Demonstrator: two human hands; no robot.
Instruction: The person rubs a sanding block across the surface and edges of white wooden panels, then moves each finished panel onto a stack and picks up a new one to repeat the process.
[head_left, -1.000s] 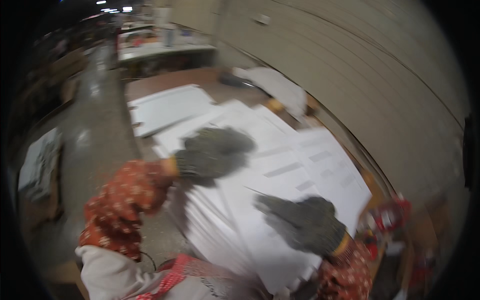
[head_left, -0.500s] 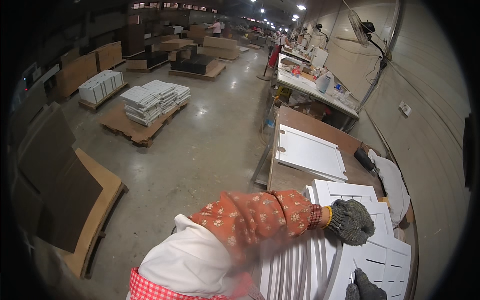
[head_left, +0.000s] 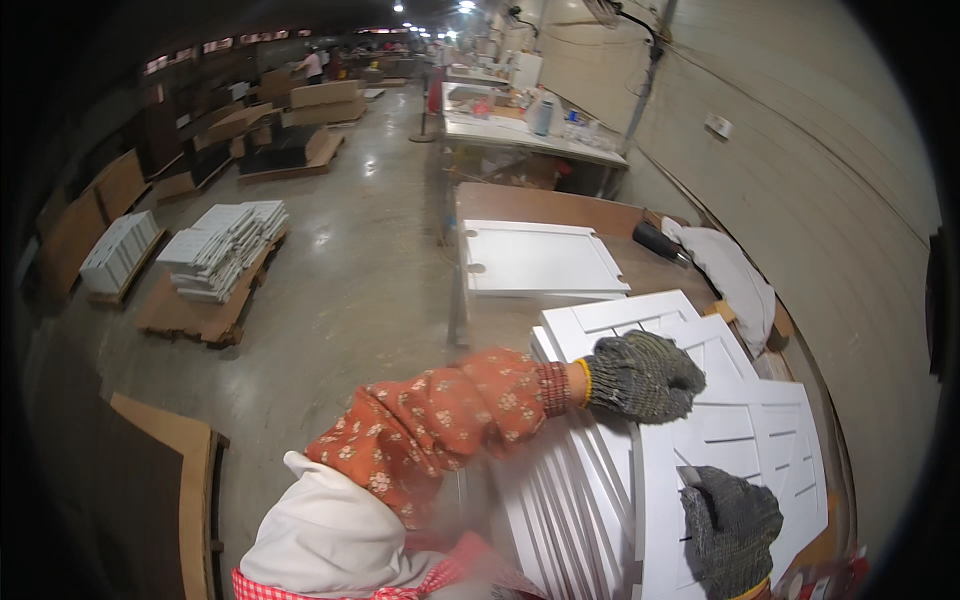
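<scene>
A white panel with narrow dark slots [head_left: 735, 400] lies on top of a stack at the lower right. My left hand [head_left: 645, 376], in a dark grey knitted glove, reaches across from the left and lies on the white panels, its fingers partly hidden under the back of the glove. Nearer to me, my right hand [head_left: 735, 530], gloved alike, is closed over the slotted panel. A thin, pale tip shows at its fingers; the rest of that object is covered. Edges of several stacked white panels [head_left: 560, 510] fan out below my left forearm.
Beyond the stack, a white panel with notched edges [head_left: 545, 258] lies on a brown bench [head_left: 560, 207]. A black cylindrical tool [head_left: 655, 240] and a pale cloth bundle [head_left: 735, 280] sit by the wall. Left on the floor stands a pallet [head_left: 190, 318] of white boards.
The view has turned toward the right, so the surroundings shift left. My right hand has come further into view over the slotted panel. My left hand stays on the white panels.
</scene>
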